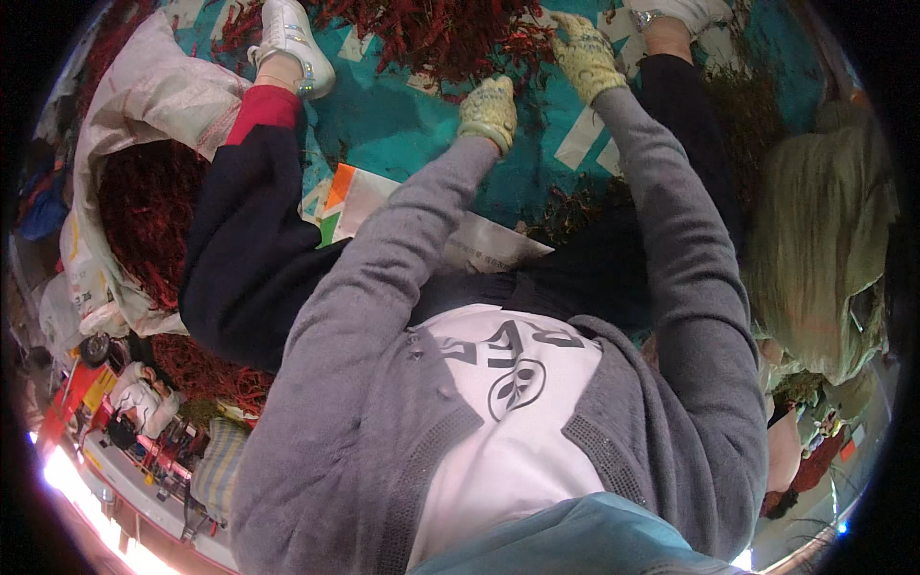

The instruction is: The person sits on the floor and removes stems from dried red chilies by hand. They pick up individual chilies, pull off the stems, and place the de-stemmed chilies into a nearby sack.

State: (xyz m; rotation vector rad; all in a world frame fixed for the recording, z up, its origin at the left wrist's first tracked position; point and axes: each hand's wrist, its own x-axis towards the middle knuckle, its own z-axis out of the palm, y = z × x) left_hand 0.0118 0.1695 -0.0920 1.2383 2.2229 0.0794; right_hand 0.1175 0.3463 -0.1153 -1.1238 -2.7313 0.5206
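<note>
A heap of dried red chillies [438, 32] lies on a teal ground sheet [402, 122] between my outstretched legs. My left hand [489, 111], in a pale yellow patterned work glove, is held with curled fingers over the sheet just below the heap. Whether anything is inside that curl is hidden. Farther out to the right, my right hand [586, 57] wears a matching glove. Its fingers reach to the heap's right edge, beside some loose chillies [528, 43]; I cannot make out a grip on any of them.
At my left leg a white woven sack [172, 93] gapes, with red chillies [151, 208] inside. A printed sheet [366, 198] lies between my thighs. Stems [747, 122] are piled beyond my right leg, near a greenish woven sack [812, 237]. Another person [144, 399] is behind at left.
</note>
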